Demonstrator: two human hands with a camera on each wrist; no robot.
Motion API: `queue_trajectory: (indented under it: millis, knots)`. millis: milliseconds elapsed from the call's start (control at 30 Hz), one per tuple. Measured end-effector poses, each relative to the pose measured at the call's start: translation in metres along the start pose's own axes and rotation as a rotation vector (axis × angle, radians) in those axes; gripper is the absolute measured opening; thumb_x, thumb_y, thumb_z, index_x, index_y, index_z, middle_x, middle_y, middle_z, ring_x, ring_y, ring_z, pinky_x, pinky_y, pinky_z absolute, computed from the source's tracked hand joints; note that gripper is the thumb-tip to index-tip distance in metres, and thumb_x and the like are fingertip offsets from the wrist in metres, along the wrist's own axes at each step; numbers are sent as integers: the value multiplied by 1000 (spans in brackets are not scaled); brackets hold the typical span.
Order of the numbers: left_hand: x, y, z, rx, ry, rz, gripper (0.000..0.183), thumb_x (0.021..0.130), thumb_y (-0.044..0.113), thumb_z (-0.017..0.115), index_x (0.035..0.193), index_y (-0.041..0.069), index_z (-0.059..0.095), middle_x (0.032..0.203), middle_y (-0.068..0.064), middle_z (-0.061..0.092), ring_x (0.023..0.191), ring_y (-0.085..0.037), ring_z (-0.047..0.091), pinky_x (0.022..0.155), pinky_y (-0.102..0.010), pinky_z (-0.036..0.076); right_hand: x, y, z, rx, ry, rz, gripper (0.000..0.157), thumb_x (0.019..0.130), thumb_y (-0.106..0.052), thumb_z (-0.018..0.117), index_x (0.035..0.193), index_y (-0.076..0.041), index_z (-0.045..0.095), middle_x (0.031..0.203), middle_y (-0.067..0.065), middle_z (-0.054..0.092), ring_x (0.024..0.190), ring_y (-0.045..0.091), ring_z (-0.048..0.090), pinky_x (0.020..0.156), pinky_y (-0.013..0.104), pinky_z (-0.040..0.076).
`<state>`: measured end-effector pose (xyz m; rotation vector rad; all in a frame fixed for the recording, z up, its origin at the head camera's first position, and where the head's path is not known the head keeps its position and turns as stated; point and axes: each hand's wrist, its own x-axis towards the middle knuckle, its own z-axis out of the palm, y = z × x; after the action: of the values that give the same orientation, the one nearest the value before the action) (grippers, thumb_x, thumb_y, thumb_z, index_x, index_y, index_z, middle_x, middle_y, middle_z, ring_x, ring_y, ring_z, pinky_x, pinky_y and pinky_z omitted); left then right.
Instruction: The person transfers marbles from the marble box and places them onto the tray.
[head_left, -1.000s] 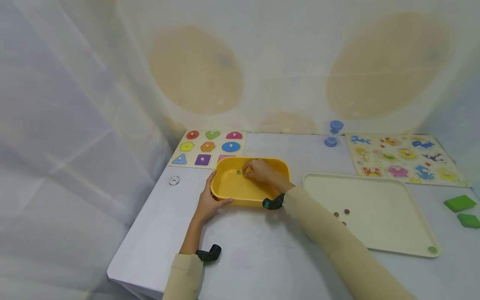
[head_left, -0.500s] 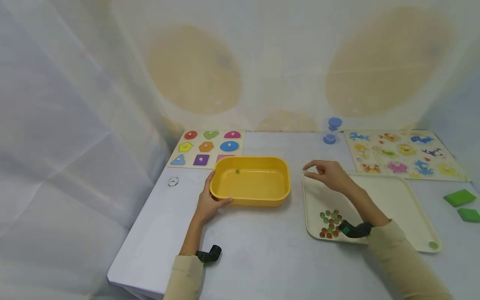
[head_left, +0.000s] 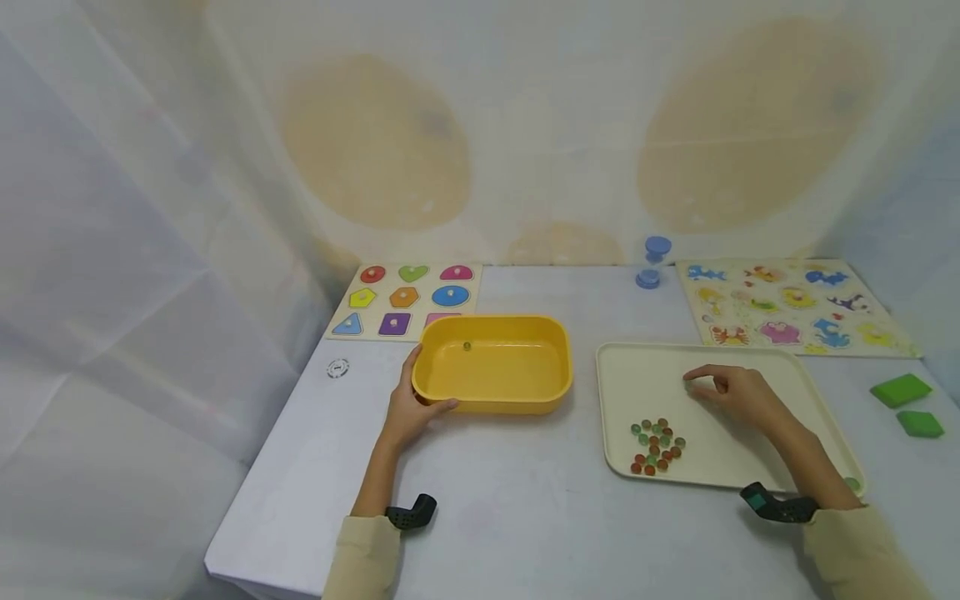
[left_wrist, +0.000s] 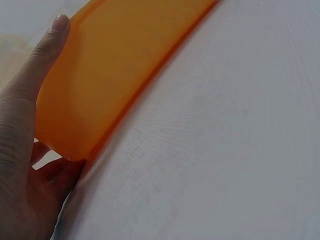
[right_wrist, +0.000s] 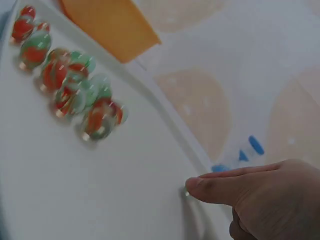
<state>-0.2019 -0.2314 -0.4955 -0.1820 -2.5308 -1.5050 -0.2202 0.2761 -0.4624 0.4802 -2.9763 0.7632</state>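
My left hand [head_left: 408, 417] grips the left end of a yellow plastic tub [head_left: 491, 407], thumb along its near side and fingers at its left side. One small green marble [head_left: 467, 346] lies inside the tub. Over the middle of a cream tray [head_left: 720, 471], my right hand [head_left: 742, 400] pinches a greenish glass marble [right_wrist: 186, 192] between thumb and forefinger. Several red and green marbles [head_left: 654, 450] cluster in the tray's near left part, and also show as marbles [right_wrist: 70, 80] in the right wrist view. A lone green marble [head_left: 852, 483] lies in the tray's near right corner.
Behind the tub lies a shape puzzle board [head_left: 382, 287]. A sea-animal puzzle board [head_left: 787, 304] lies behind the tray, with a blue hourglass [head_left: 651, 262] to its left. Two green blocks [head_left: 902, 390] sit right of the tray. A round printed mark [head_left: 338, 368] is left of the tub.
From inside the tub, my right hand has moved right, past the tray's left edge, to above the tray's middle. The tray's marbles are uncovered. My left hand stays on the tub.
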Motion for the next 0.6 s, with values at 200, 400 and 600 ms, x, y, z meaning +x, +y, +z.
queue_trajectory:
  millis: [200, 400, 600]
  knots:
    - [-4, 15, -2, -24, -22, -46, 102, 63, 35, 80, 142, 30, 16, 142, 5, 33, 122, -17, 39, 104, -43, 30, 31, -33, 1, 54, 82, -103, 30, 83, -31, 63, 106, -11, 65, 52, -4, 34, 45, 8, 26, 39, 23, 25]
    - [-11, 37, -6, -9, -22, -42, 100, 66, 33, 79, 143, 22, 17, 142, -1, 34, 121, -19, 40, 103, -43, 30, 91, -105, 29, 223, 61, -221, 24, 83, -29, 63, 102, -14, 67, 51, -2, 35, 45, 12, 30, 40, 22, 26]
    - [-10, 38, -6, -5, -25, -29, 100, 67, 31, 79, 143, 18, 16, 142, -8, 34, 120, -25, 40, 101, -46, 32, 144, -181, 69, 299, -29, -286, 23, 84, -22, 63, 103, -12, 67, 53, 0, 35, 48, 15, 32, 44, 22, 25]
